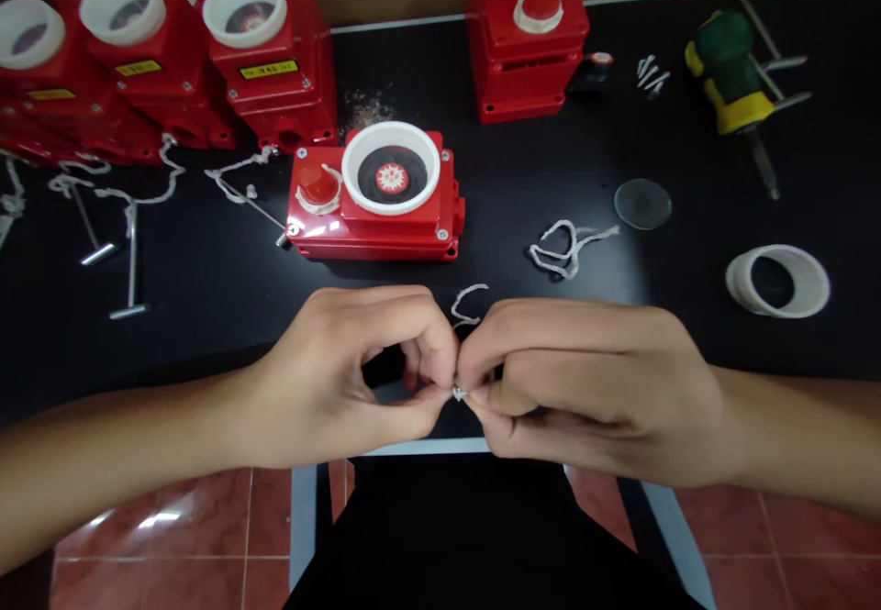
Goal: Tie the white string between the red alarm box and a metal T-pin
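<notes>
My left hand and my right hand meet at the table's front edge, thumbs and fingertips pinched together. Between them shows a small whitish knot-like bit, too small to make out fully. A short white string comes up from behind the pinched fingers, its free end curling on the black table. Just beyond the hands lies a red box with a white threaded ring around a dark round window and a red knob. Fingers hide the rest of the string.
Several red boxes with T-shaped metal bars on strings stand at left. Another red box stands behind. Rightward lie a loose string, glass disc, white ring, screws and green-yellow screwdriver.
</notes>
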`<state>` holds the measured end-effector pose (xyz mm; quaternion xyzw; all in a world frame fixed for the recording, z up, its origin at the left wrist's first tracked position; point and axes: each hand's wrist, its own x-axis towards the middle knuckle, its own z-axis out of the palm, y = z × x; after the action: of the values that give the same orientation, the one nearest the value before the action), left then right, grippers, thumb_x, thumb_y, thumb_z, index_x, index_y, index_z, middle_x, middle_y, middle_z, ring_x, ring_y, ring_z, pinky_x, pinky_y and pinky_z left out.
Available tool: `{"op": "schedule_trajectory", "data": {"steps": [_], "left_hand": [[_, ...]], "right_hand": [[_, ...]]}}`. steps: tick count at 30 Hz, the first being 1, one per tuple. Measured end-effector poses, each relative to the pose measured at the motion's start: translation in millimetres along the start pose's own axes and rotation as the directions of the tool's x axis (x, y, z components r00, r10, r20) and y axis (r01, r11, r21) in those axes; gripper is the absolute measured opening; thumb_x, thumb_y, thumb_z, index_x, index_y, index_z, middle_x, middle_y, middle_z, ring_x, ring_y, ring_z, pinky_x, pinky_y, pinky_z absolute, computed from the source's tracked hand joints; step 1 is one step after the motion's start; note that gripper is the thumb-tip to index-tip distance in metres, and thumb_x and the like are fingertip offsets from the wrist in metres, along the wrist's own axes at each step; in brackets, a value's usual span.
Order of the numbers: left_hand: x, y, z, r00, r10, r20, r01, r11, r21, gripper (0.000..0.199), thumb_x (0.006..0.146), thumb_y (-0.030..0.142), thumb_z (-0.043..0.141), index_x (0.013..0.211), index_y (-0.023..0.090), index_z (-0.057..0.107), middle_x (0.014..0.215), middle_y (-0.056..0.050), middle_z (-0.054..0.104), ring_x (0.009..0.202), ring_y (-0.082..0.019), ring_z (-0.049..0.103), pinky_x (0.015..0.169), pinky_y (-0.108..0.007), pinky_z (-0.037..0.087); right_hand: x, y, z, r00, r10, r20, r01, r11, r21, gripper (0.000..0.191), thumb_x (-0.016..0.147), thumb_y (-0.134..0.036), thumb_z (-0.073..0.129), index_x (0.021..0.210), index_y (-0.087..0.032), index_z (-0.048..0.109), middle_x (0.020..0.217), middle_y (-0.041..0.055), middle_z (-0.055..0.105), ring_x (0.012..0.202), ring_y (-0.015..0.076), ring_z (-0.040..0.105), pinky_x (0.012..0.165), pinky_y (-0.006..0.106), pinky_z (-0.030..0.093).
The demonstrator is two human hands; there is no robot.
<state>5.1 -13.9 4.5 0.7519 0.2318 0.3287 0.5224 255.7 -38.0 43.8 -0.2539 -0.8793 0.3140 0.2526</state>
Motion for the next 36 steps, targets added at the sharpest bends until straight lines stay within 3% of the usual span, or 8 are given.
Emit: {"op": "schedule_trajectory", "data": {"steps": [8,16,25,36], "left_hand": [[1.6,-2.3,-0.5,0.998,-0.02,0.054,0.021,1.0,-0.022,0.026,0.084,-0.002,0.077,0.088,0.023,0.068,0.082,0.004,0.07,0.068,-0.011,0.067,0.06,-0.022,0.054],[2.9,0.6,-4.3,0.994,0.11,0.001,-0.11,0.992,0.059,0.018,0.098,0.008,0.081,0.104,0.024,0.075,0.094,-0.004,0.077,0.081,-0.018,0.074,0.071,-0.03,0.064],[0.2,2.8,1.9,0.994,0.095,-0.059,-0.091,0.994,0.059,0.016,0.098,0.01,0.08,0.102,0.024,0.076,0.093,-0.004,0.077,0.081,-0.019,0.074,0.07,-0.032,0.062],[-0.9,4.4,1.4,0.994,0.099,-0.039,-0.095,0.991,0.098,0.019,0.095,0.007,0.075,0.098,0.025,0.074,0.088,-0.003,0.075,0.079,-0.019,0.072,0.067,-0.032,0.059]], "right_hand": [[-5.0,4.0,2.5,0.997,-0.052,0.062,0.055,0.998,-0.041,0.026,0.109,-0.002,0.065,0.09,-0.019,0.061,0.096,0.0048,0.074,0.085,0.0138,0.064,0.077,0.027,0.057],[-2.6,-2.5,0.3,0.997,0.055,-0.057,-0.059,0.996,-0.073,0.027,0.105,-0.003,0.069,0.088,-0.022,0.059,0.098,0.0046,0.074,0.082,0.0123,0.068,0.073,0.024,0.061],[-5.4,-4.8,2.2,0.995,0.053,-0.083,-0.062,0.992,-0.106,0.026,0.106,-0.004,0.069,0.089,-0.022,0.06,0.099,0.0039,0.074,0.083,0.0126,0.068,0.076,0.025,0.063],[-4.5,-3.6,4.9,0.996,0.046,-0.076,-0.052,0.995,-0.08,0.024,0.107,-0.004,0.068,0.091,-0.021,0.061,0.098,0.0039,0.074,0.082,0.0125,0.066,0.071,0.025,0.059]]}}
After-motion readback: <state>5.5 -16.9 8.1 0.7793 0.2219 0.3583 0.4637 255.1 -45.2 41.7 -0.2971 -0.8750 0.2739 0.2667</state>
